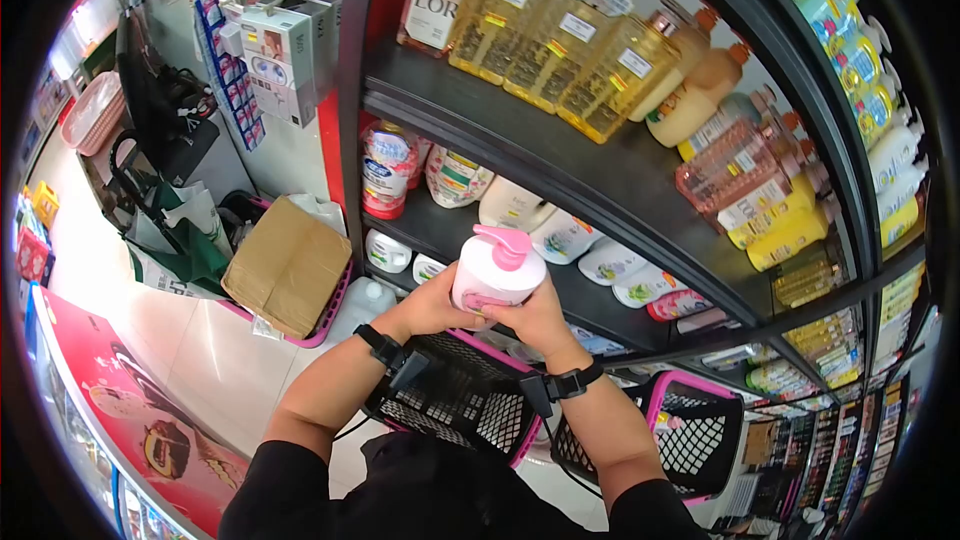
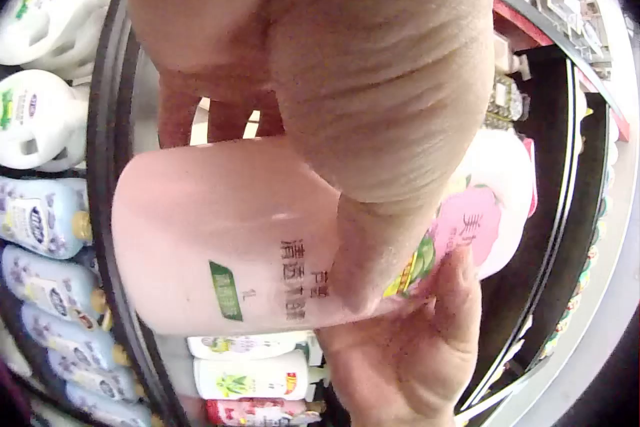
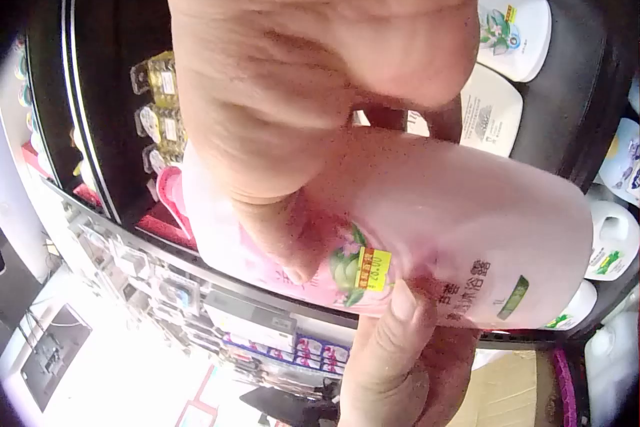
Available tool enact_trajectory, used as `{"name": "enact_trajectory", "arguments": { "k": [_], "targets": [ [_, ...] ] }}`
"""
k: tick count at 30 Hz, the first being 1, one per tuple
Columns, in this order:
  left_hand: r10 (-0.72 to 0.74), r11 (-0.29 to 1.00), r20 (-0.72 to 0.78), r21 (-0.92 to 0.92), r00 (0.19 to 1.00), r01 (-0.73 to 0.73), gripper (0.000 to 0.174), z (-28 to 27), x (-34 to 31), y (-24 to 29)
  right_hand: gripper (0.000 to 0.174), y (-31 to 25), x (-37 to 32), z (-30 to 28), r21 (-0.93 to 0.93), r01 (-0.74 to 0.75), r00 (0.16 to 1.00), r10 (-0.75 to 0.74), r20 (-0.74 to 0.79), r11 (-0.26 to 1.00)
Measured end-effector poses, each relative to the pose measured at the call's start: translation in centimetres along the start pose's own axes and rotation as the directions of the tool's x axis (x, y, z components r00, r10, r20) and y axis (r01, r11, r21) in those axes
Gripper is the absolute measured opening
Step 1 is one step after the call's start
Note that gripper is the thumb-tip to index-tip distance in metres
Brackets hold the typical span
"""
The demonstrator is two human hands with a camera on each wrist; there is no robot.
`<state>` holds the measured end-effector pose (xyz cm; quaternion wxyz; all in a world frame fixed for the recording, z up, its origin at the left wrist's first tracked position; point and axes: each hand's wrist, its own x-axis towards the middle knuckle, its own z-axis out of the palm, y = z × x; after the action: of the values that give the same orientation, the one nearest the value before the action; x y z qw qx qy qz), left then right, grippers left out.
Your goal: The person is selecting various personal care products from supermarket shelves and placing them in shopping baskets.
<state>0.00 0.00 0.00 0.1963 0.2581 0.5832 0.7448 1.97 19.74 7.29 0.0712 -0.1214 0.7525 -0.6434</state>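
A pale pink body wash bottle [image 1: 490,280] with a bright pink pump top is held up in front of the shelves between both hands. The left hand [image 1: 432,302] grips its left side, thumb across the front. From the other side the right hand [image 1: 540,318] curls round the bottle, its thumb also on the front. In the left wrist view the bottle [image 2: 230,237] shows printed lettering and a small green label patch. The right wrist view shows a yellow price sticker [image 3: 375,270] on the front, close to both thumbs.
Black shelves [image 1: 600,175] ahead carry several bottles, including yellow pump bottles [image 1: 610,80] above. Below the arms stand a black basket [image 1: 455,395] and another pink-rimmed basket [image 1: 700,440]. A cardboard box [image 1: 290,265] sits in a crate at left, near a white jug [image 1: 365,305].
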Motion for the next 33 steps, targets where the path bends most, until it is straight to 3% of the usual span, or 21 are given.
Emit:
{"name": "enact_trajectory", "arguments": {
  "k": [2,3,5,6,9,10,13,16,19,23,24,25,27,28,31,33],
  "targets": [
    [-0.026,0.998,-0.070,-0.063,0.997,0.022,0.080,1.0,-0.3,-1.9,0.076,1.1,0.3,0.1,-0.077,0.007,0.998,-0.012,-0.063,0.997],
    [-0.050,0.998,-0.140,-0.036,0.989,0.045,0.079,-3.2,0.7,-1.4,0.076,2.3,5.0,1.9,-0.004,0.037,0.997,-0.037,-0.074,0.999],
    [-0.159,0.984,-0.292,-0.125,0.943,0.127,0.078,-2.2,-0.1,-2.9,0.074,3.9,6.6,1.8,0.101,-0.038,0.997,0.045,-0.068,0.994],
    [-0.089,0.996,-0.363,-0.025,0.928,0.085,0.077,-2.0,-0.3,-4.3,0.070,3.9,7.0,1.9,0.115,-0.055,0.992,0.068,-0.105,0.992],
    [-0.127,0.982,-0.490,0.061,0.863,0.179,0.073,-2.9,-0.6,-8.2,0.068,3.0,9.4,2.5,0.163,-0.032,0.984,0.059,-0.168,0.986],
    [-0.063,0.972,-0.520,0.163,0.852,0.172,0.068,-3.3,-1.0,-9.3,0.066,2.8,10.4,2.4,0.152,-0.005,0.988,0.028,-0.154,0.988],
    [-0.224,0.927,-0.566,0.127,0.794,0.352,0.066,-4.1,-0.5,-10.9,0.063,2.5,12.4,2.4,0.189,-0.017,0.990,0.043,-0.133,0.982],
    [-0.350,0.929,-0.504,-0.082,0.789,0.360,0.066,-4.9,1.3,-7.7,0.062,2.8,13.8,3.2,0.166,-0.023,0.986,0.049,-0.159,0.986],
    [-0.396,0.911,-0.529,-0.122,0.750,0.394,0.065,-5.9,3.0,-6.7,0.064,3.1,14.7,4.4,0.137,0.000,0.977,0.029,-0.211,0.991],
    [-0.378,0.915,-0.564,-0.105,0.734,0.390,0.056,-7.5,3.9,-6.8,0.066,5.7,16.0,4.7,0.113,-0.013,0.982,0.034,-0.186,0.994],
    [-0.408,0.902,-0.492,-0.090,0.769,0.422,0.050,-8.4,3.9,-7.5,0.065,6.4,16.1,4.6,0.083,-0.002,0.979,0.019,-0.205,0.997],
    [-0.434,0.881,-0.500,-0.062,0.749,0.469,0.049,-9.0,3.9,-8.3,0.064,7.0,16.2,4.8,0.051,0.007,0.976,0.004,-0.219,0.999],
    [-0.311,0.887,-0.603,0.092,0.734,0.452,0.050,-9.4,3.8,-10.0,0.060,6.8,16.2,4.5,0.028,-0.027,0.982,0.032,-0.188,0.999],
    [-0.341,0.889,-0.599,0.044,0.725,0.455,0.052,-9.7,4.0,-10.8,0.057,5.8,15.9,4.5,0.042,-0.076,0.986,0.082,-0.147,0.996],
    [-0.229,0.871,-0.646,0.199,0.728,0.450,0.054,-10.4,4.3,-10.8,0.054,5.2,15.9,4.7,0.069,-0.139,0.981,0.146,-0.123,0.988],
    [-0.273,0.858,-0.658,0.162,0.702,0.487,0.069,-10.5,4.4,-9.3,0.054,5.1,15.9,4.8,0.064,-0.140,0.980,0.148,-0.131,0.988]
  ]
}}
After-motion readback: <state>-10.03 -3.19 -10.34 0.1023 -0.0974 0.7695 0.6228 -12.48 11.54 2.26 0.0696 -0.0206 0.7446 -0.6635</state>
